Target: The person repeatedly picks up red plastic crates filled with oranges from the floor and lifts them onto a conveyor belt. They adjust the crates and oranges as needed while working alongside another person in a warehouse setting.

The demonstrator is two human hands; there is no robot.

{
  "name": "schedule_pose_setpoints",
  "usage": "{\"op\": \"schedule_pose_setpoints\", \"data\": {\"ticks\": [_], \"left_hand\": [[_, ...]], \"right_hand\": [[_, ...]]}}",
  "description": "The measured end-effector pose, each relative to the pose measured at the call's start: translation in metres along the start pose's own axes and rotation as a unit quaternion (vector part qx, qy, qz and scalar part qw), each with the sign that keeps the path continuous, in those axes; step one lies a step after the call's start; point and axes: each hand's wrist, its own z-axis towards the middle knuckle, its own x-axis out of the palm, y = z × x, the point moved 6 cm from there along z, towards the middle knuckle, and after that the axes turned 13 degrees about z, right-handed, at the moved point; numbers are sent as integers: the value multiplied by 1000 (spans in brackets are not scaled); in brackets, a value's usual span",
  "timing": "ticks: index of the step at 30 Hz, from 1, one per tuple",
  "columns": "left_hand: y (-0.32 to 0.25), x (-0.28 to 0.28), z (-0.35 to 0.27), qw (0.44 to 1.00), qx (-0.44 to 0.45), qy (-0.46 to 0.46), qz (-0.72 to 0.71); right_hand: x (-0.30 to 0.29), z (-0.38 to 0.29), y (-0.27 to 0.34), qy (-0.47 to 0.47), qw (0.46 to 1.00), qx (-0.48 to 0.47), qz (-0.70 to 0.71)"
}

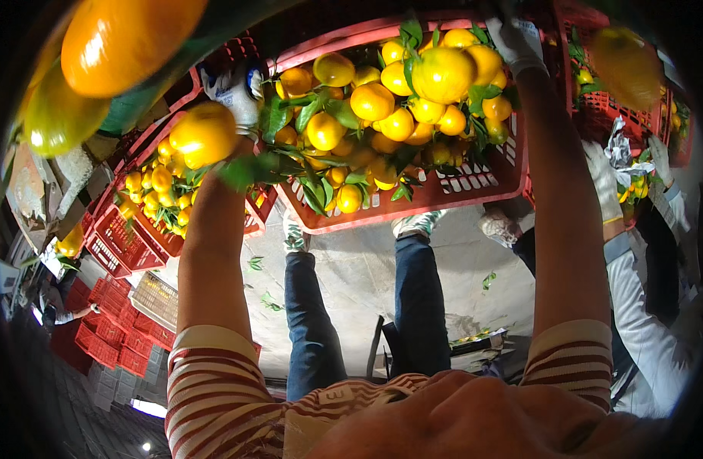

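Observation:
A red plastic crate (386, 215) with slotted walls lies before me, its inside facing my view. Orange-yellow mandarins (372, 102) with green leaves fill much of it, heaped toward the far side. My left hand (232, 97), in a white knit glove, grips the left end of the crate. At the far right corner my right hand (515, 43), also gloved, holds the crate's other end; its fingertips are lost in shadow. One mandarin (203, 135) appears in front of my left wrist. Large blurred mandarins (127, 46) appear close to the camera at upper left.
Another red crate of mandarins (162, 189) sits at left, with stacked red crates (113, 321) beyond. At right, a co-worker's gloved hand (602, 181) is near more fruit and a red crate (612, 112). Loose leaves (269, 301) lie on the pale floor (357, 275).

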Motion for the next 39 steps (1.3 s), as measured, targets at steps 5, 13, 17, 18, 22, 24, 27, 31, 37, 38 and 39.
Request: {"op": "schedule_pose_setpoints", "data": {"ticks": [5, 13, 17, 18, 22, 24, 27, 31, 37, 38, 39], "left_hand": [[8, 19, -3, 989, -77, 68, -109], [-11, -2, -2, 999, -43, -4, 14], [-42, -10, -65, 999, -39, 2, 18], [-53, -18, -90, 999, -29, -26, 13], [-88, -47, -180, 981, -67, -45, -174], [-105, -56, -209, 990, 6, 56, -131], [-109, -79, -228, 981, 36, 135, -136], [-121, -119, -222, 935, 36, 77, -345], [-235, -177, -320, 930, 230, 69, -277], [-246, -191, -349, 911, 319, 63, -253], [-251, -208, -375, 886, 404, -1, -229]], "right_hand": [[-1, -1, 0, -10, 1000, 9, 12], [9, -17, -16, 0, 998, 19, 62], [5, -90, -7, -25, 993, -6, 116], [5, -119, -6, -29, 986, 54, 156], [7, -228, 16, 8, 943, 251, 220], [3, -269, 34, 47, 910, 351, 215], [-34, -294, 90, -79, 950, 270, 137], [-28, -340, 198, -46, 991, 126, 27], [-19, -463, 262, -184, 929, 265, 182], [-22, -485, 276, -174, 934, 265, 165], [-29, -503, 286, -190, 941, 239, 149]]}}
